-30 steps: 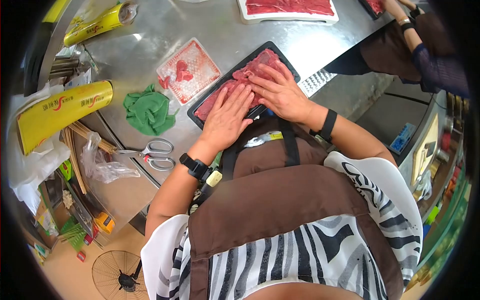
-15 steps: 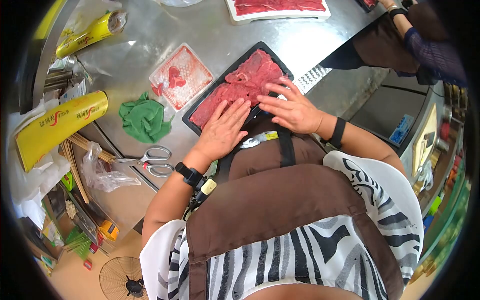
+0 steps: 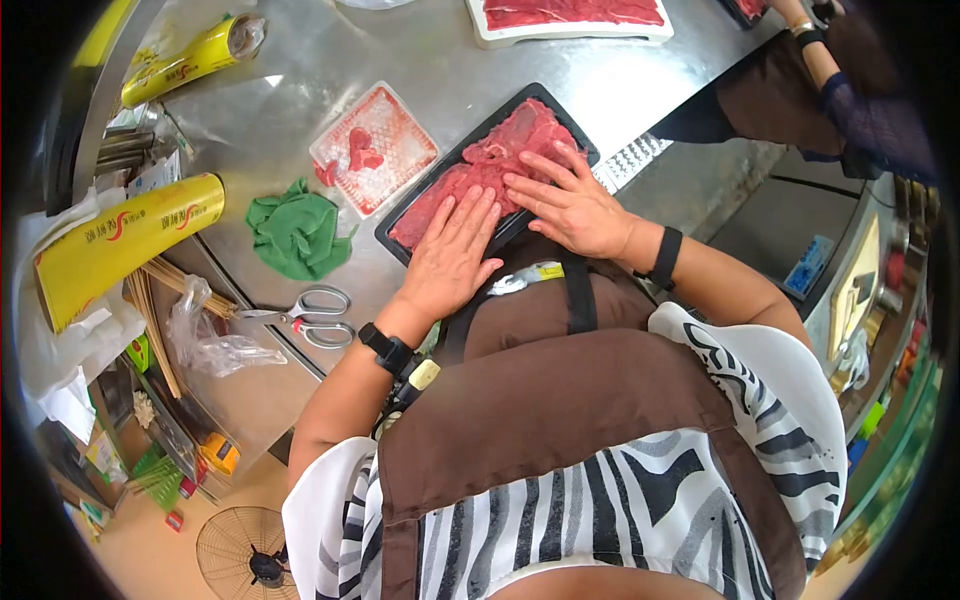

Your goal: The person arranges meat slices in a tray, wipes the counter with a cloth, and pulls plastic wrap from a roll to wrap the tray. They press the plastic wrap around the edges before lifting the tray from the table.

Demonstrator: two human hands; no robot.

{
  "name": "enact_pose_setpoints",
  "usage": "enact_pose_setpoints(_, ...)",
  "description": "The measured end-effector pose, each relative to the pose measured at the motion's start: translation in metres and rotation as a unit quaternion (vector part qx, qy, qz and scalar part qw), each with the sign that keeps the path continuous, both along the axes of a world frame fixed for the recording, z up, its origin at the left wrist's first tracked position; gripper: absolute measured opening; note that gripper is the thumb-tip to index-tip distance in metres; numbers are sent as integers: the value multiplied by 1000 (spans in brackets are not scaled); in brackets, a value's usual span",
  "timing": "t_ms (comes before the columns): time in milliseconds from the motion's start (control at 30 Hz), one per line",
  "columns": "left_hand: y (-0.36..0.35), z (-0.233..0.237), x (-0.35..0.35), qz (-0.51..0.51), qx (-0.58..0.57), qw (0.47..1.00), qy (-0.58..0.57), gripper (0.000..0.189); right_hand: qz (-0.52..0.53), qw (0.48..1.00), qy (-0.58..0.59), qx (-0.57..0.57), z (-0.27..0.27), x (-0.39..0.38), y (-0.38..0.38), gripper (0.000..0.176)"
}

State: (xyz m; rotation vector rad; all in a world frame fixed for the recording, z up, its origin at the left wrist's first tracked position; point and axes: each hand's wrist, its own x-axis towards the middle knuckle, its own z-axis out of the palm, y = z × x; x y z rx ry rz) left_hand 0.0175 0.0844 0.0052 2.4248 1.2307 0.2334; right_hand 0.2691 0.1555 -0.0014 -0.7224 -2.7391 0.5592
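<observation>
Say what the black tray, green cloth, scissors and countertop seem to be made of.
Black tray: probably plastic; dark, with a smooth-looking moulded rim.
Green cloth: matte fabric, bunched in soft folds; fibre unclear.
Scissors: apparently metal blades, grey and slim; the grey, red-accented handles may be plastic.
Countertop: likely stainless steel, given its grey sheen and bright reflections.

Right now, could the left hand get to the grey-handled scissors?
Probably yes: the grey-handled scissors lie uncovered near the left hand, with only bare counter between, though that hand is at the raw meat.
</observation>
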Motion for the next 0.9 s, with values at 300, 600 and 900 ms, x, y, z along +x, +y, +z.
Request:
enact_pose_setpoints(300, 2, 6, 1, 40, -3, 999, 6, 80, -39, 997, -70, -8, 5, -4, 3, 68)
enact_pose_setpoints(600, 0, 6, -3, 37, -10, 999, 15, 81, -31, 995, -87, 25, 4, -17, 10, 73)
enact_pose_setpoints(900, -1, 10, -9, 43, -1, 999, -26, 74, -43, 996, -82, 15, 7, -30, 14, 67)
